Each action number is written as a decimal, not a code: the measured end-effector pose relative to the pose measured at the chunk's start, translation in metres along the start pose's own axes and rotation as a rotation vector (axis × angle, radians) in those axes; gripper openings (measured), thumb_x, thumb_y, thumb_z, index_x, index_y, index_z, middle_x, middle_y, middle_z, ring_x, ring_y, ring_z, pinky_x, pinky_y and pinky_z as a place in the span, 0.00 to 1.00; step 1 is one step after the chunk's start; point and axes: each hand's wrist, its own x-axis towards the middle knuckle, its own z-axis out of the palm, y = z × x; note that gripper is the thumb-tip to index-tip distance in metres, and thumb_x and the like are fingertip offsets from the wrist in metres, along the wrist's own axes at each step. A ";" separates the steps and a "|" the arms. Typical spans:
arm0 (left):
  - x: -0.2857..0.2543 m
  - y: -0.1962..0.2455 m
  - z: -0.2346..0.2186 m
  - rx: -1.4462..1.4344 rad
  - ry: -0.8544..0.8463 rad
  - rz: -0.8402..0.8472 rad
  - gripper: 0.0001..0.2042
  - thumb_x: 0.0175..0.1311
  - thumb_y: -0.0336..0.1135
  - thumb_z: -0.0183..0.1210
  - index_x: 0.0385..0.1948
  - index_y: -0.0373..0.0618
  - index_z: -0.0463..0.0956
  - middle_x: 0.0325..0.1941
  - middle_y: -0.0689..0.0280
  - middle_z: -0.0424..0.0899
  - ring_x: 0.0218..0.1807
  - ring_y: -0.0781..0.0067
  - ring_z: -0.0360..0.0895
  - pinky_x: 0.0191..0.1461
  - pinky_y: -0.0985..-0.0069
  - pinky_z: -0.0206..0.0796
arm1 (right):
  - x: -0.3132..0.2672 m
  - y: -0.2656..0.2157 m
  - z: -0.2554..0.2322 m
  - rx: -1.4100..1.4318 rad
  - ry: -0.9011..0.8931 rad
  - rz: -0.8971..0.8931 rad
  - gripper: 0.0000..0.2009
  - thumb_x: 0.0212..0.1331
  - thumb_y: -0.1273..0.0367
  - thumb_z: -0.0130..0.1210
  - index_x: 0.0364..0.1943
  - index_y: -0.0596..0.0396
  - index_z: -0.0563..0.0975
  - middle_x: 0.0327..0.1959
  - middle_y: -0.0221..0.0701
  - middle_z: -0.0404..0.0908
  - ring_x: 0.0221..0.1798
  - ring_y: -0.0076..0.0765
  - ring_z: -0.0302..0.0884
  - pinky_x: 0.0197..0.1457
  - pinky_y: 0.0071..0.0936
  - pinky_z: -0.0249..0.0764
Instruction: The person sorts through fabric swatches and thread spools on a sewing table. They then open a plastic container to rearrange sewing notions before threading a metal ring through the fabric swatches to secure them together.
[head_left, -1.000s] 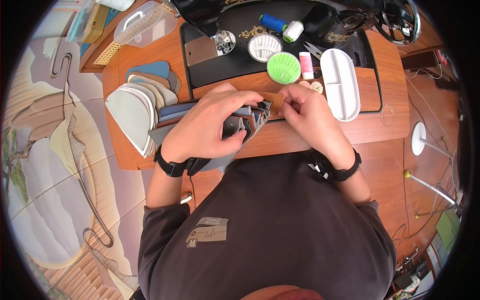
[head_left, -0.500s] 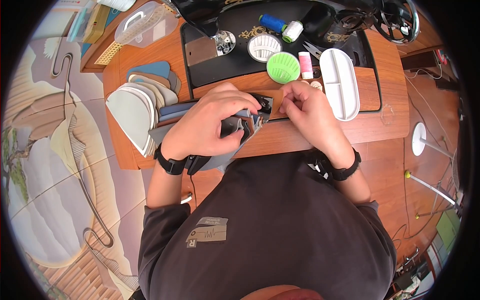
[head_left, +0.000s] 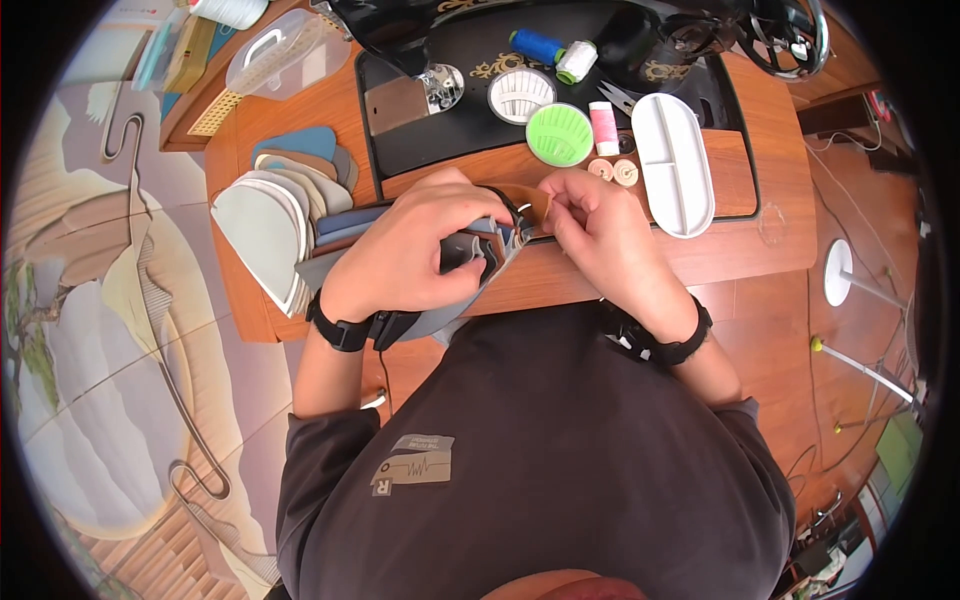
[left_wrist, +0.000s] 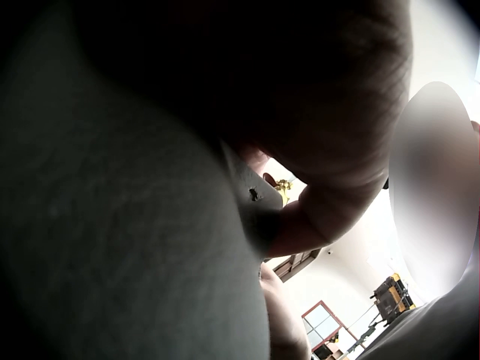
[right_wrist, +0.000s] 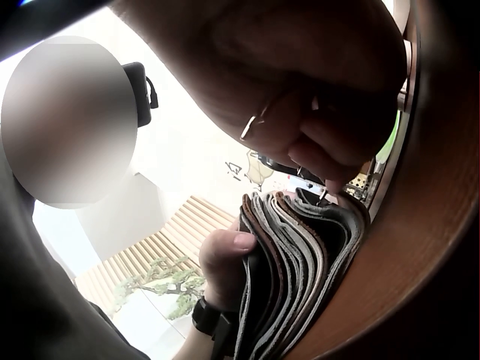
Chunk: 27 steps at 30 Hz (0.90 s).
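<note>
Leftward since the earlier frame, I see the right hand (head_left: pixel 610 230) shifted, with the brown sheet (head_left: pixel 538 203) now bent more. Nearest on my feed, the left hand (head_left: pixel 405 245) grips the stack of layered sheets (right_wrist: pixel 285 277) at the near edge of the counter (head_left: pixel 740 265); just right, the right hand pinches the brown sheet's edge. Farther off lie the white tray (head_left: pixel 690 130) at right, two pale discs (head_left: pixel 626 173), the green needle case (head_left: pixel 559 135), then the blue spool (head_left: pixel 537 46).
</note>
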 end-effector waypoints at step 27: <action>-0.004 0.000 -0.003 -0.083 0.039 -0.027 0.22 0.46 0.25 0.63 0.49 0.40 0.79 0.42 0.59 0.82 0.47 0.55 0.78 0.52 0.65 0.71 | -0.007 -0.003 0.006 -0.378 0.049 -0.341 0.08 0.61 0.77 0.58 0.44 0.57 0.76 0.35 0.44 0.84 0.37 0.54 0.84 0.39 0.44 0.80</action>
